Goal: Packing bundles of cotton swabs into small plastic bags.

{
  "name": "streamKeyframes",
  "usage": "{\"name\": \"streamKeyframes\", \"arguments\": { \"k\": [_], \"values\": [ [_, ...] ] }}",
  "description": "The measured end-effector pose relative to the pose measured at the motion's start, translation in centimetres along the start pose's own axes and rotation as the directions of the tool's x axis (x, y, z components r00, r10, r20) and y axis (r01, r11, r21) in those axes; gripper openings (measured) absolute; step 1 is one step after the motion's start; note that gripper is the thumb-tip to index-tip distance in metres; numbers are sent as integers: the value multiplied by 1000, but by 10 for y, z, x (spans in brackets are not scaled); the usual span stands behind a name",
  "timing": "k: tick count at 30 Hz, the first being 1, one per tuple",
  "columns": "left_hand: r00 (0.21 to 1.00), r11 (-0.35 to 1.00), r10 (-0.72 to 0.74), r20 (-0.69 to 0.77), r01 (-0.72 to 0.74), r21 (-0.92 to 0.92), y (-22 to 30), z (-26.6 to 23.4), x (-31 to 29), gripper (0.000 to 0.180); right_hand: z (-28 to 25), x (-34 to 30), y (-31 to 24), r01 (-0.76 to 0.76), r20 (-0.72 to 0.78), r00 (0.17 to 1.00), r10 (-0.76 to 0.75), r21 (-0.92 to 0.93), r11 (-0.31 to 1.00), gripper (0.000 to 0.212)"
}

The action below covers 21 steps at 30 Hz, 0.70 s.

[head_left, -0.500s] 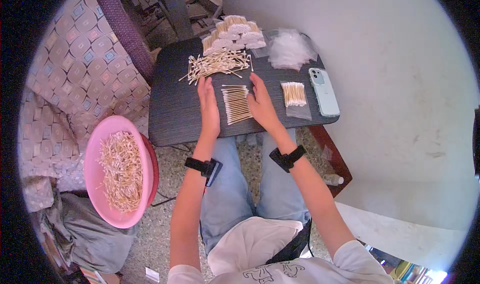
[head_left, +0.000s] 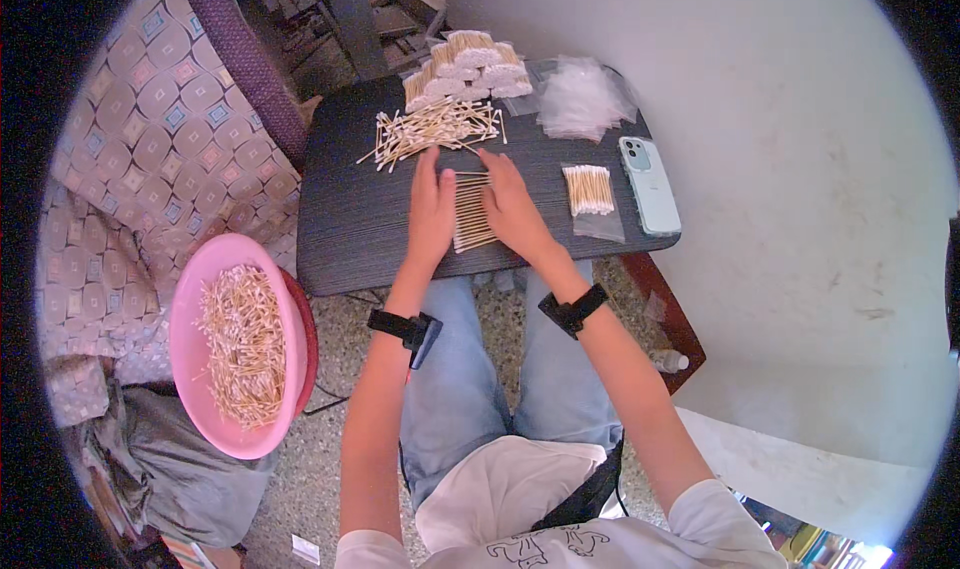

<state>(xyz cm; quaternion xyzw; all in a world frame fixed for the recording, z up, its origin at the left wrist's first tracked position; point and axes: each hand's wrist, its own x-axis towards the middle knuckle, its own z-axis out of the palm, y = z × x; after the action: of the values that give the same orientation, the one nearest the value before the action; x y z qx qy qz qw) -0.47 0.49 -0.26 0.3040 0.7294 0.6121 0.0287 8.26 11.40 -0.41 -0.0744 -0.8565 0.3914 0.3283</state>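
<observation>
Row of cotton swabs (head_left: 472,217) on a dark wood-grain tabletop (head_left: 345,234), between the two bare hands. The left hand (head_left: 432,214) lies along the row's left ends and the right hand (head_left: 515,214) along its right ends; both are extended, fingers roughly straight and pointing away from the body, neither visibly pinching a swab. Whether the palms press on the tips cannot be told.

The step in hand appears to be the evening of the row from its two sides. The next move would seem to call for light, equal pressure from both palms, so that the ends align without the swabs riding over one another.

The swabs lie crosswise, nearly parallel, one beyond another like ladder rungs, with slim tan sticks. White tips show at the lower left; most right-hand tips are hidden by the hand.

Beyond the row lies a tangled heap of loose swabs (head_left: 438,129), with a stack of swab bundles (head_left: 470,67) behind it. To the right are a clear bag of swabs (head_left: 588,191), a pile of clear plastic bags (head_left: 582,101) and a pale smartphone (head_left: 656,201).
</observation>
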Motion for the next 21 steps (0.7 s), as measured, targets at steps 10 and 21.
{"name": "streamKeyframes", "arguments": {
  "k": [10, 21],
  "values": [
    [997, 981, -34, 76, 19, 191, 17, -8, -9, 36, -7, 6, -5, -138, 10, 990, 138, 94, 986, 45],
    [976, 868, -217, -4, 191, -459, 10, 2, -9, 42, -5, 0, -7, -171, 19, 985, 171, 203, 964, 41]
  ]
}}
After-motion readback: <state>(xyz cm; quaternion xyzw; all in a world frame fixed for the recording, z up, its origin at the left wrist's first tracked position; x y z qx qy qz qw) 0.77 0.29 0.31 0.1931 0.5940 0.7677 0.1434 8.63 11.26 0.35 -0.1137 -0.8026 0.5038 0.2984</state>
